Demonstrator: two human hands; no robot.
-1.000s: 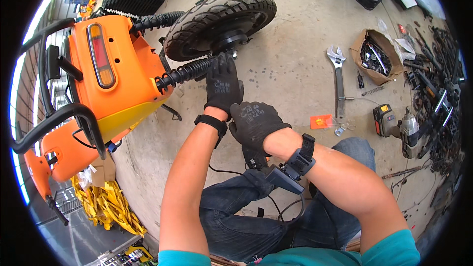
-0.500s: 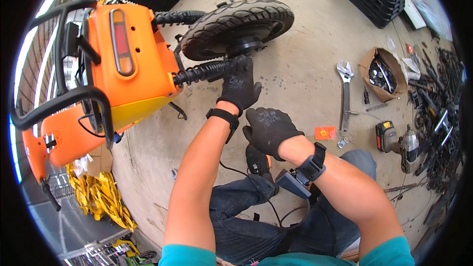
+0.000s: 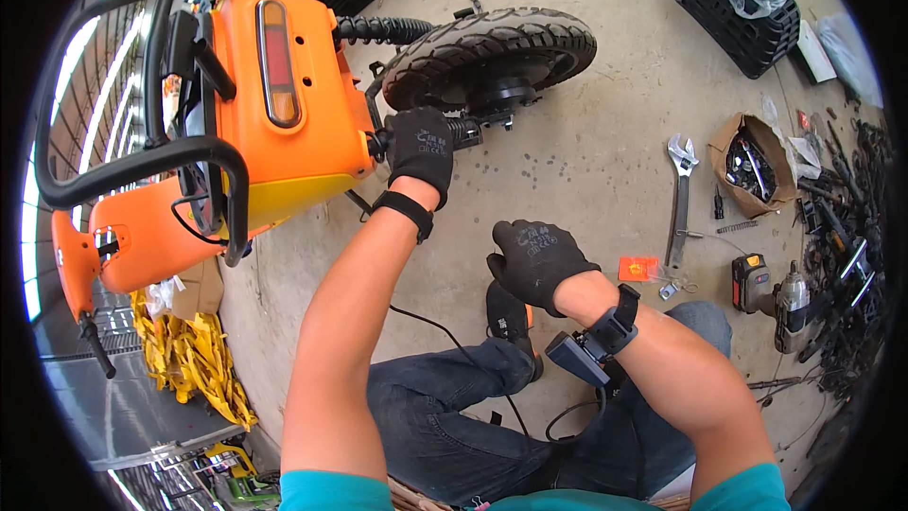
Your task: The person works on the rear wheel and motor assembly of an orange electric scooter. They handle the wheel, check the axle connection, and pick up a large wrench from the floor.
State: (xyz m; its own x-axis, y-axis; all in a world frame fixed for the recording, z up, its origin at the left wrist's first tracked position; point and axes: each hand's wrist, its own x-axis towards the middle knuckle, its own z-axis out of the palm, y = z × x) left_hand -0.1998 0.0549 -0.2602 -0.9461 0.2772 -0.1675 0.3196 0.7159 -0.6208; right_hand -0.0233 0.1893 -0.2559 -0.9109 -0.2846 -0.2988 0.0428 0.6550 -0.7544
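An orange scooter body [image 3: 265,85] lies tipped over at the left, its rear wheel [image 3: 492,57] pointing away from it with a black treaded tyre. My left hand [image 3: 421,153], in a black glove, is wrapped around the near shock absorber [image 3: 462,132] close to the body, hiding most of its spring. The far shock absorber [image 3: 383,30] shows its black coil. My right hand [image 3: 539,263], gloved too, hovers over the floor with curled fingers; whatever they hold, if anything, is hidden beneath the hand.
Right of my hands lie an adjustable wrench [image 3: 680,199], an orange packet [image 3: 638,269], a small spring [image 3: 737,226] and a cordless impact wrench [image 3: 771,293]. Beyond stand a paper bag of hardware [image 3: 752,166] and a black crate [image 3: 733,14]. Dark metal parts [image 3: 851,218] are heaped at far right.
My left hand has slid along the near shock absorber from its wheel end toward the orange body. My right hand has moved slightly away from it, still curled. The whole view has shifted a little.
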